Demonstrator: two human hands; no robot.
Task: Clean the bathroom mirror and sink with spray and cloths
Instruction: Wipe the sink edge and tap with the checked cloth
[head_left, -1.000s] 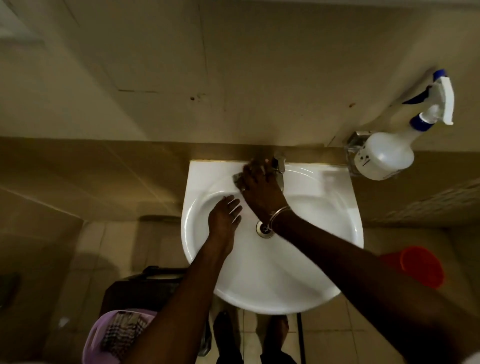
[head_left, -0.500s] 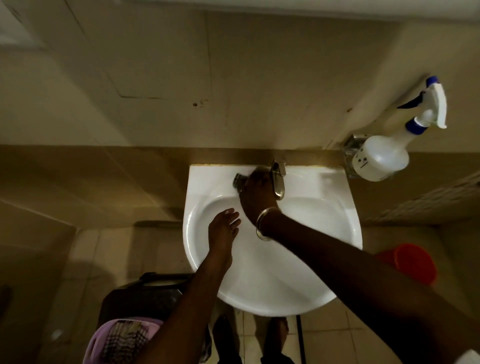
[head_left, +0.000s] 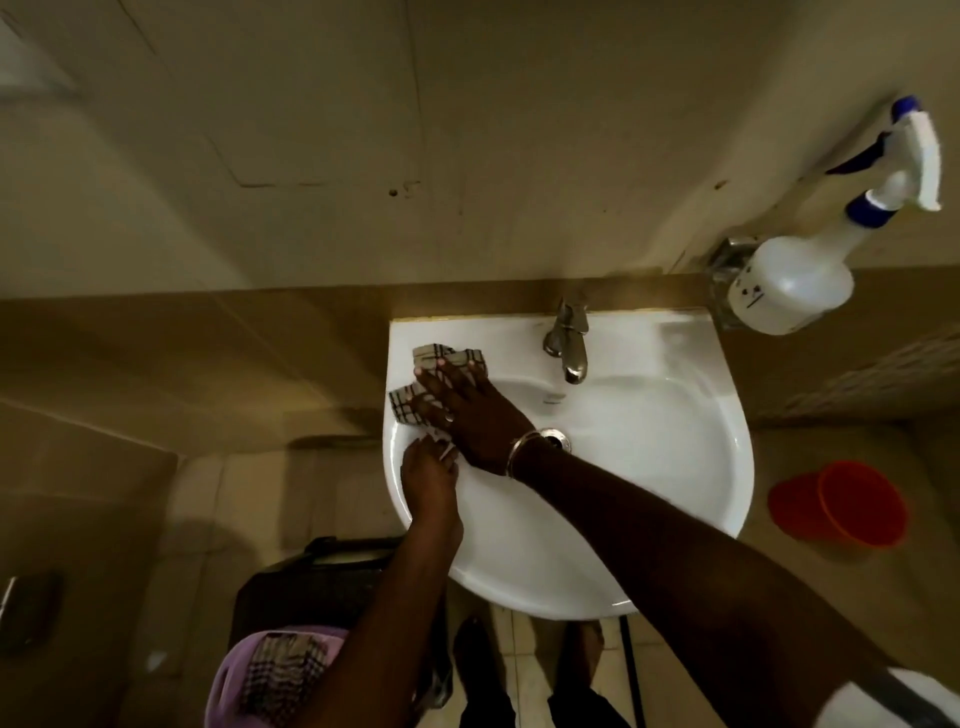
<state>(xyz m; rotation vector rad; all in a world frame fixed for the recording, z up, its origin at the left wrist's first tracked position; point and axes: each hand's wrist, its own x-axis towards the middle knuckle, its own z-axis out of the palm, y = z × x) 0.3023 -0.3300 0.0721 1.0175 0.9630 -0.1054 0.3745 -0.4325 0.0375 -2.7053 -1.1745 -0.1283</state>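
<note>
A white sink (head_left: 675, 467) hangs on the wall with a metal tap (head_left: 569, 343) at its back. My right hand (head_left: 467, 410) lies flat with spread fingers on a checked cloth (head_left: 441, 358), pressing it on the sink's left rear rim. My left hand (head_left: 428, 480) rests open on the left inner wall of the basin, its fingertips touching the cloth's lower edge. A white spray bottle (head_left: 800, 280) with a blue and white trigger stands in a metal holder on the wall, right of the sink. No mirror is in view.
A red bucket (head_left: 841, 501) sits on the floor to the right of the sink. A purple basket (head_left: 228, 680) holding another checked cloth (head_left: 280, 675) is at the lower left, over a dark bin (head_left: 311, 582). My feet stand under the basin.
My right hand has slid the cloth from beside the tap leftward to the sink's left rear rim, uncovering the tap. My left hand stays on the basin's left side.
</note>
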